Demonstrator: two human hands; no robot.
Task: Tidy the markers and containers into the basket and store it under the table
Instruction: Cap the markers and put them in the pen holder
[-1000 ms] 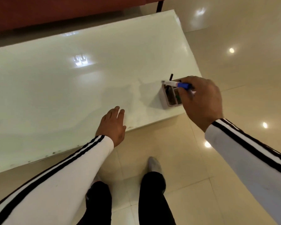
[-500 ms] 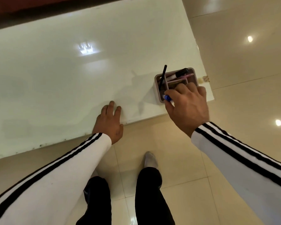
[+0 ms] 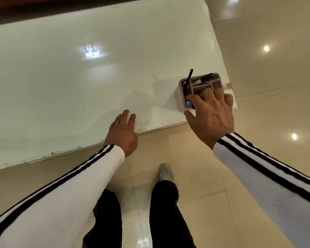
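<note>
A pinkish divided basket (image 3: 181, 93) stands at the near right corner of the white table (image 3: 70, 90). In it lean a thin black pen (image 3: 188, 80), a black-capped marker (image 3: 205, 78) and a pink pen (image 3: 213, 81). A blue-capped marker (image 3: 191, 105) pokes out of the basket's near-left compartment. My right hand (image 3: 211, 115) hovers over the basket's near side with fingers spread; its index finger lies on the blue-capped marker and the thumb is held apart. My left hand (image 3: 123, 133) rests flat on the table's front edge.
The basket sits close to the table's right and front edges, next to a small brown fitting (image 3: 228, 85). Glossy beige floor tiles (image 3: 258, 104) lie to the right and below. My legs and a socked foot (image 3: 166, 173) stand before the table. Dark red furniture (image 3: 25, 4) borders the far side.
My right hand brought the blue-capped marker down into the basket, and its fingers went from curled round the marker to spread. The left hand stayed on the table edge.
</note>
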